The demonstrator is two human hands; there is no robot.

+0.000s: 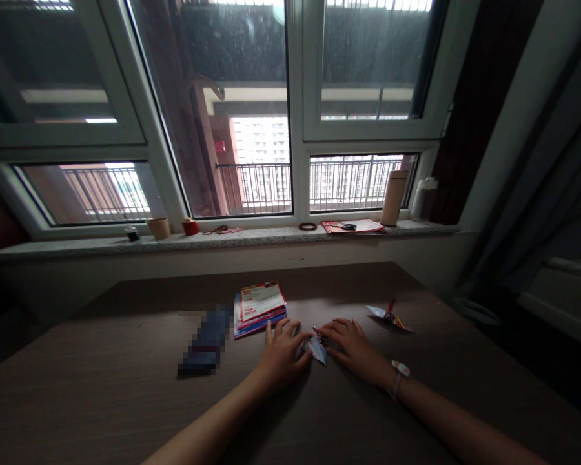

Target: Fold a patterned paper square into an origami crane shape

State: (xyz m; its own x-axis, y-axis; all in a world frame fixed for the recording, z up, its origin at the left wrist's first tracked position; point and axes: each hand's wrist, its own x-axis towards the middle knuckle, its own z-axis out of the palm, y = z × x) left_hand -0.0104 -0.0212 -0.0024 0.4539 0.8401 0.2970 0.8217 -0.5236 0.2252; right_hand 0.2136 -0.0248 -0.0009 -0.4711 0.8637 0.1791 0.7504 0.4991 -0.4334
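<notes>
Both hands rest on a dark wooden table around a small folded piece of printed paper. My left hand lies flat on the paper's left side, fingers spread, thumb pressing its edge. On the paper's right side, my right hand has its fingertips pinching the top corner. A finished folded paper crane sits on the table beyond my right hand. A stack of printed flyers lies just past my left hand.
A blurred dark flat object lies left of the flyers. The stone window sill holds a paper cup, a red cup, a tall flask, leaflets with scissors. A curtain hangs at right.
</notes>
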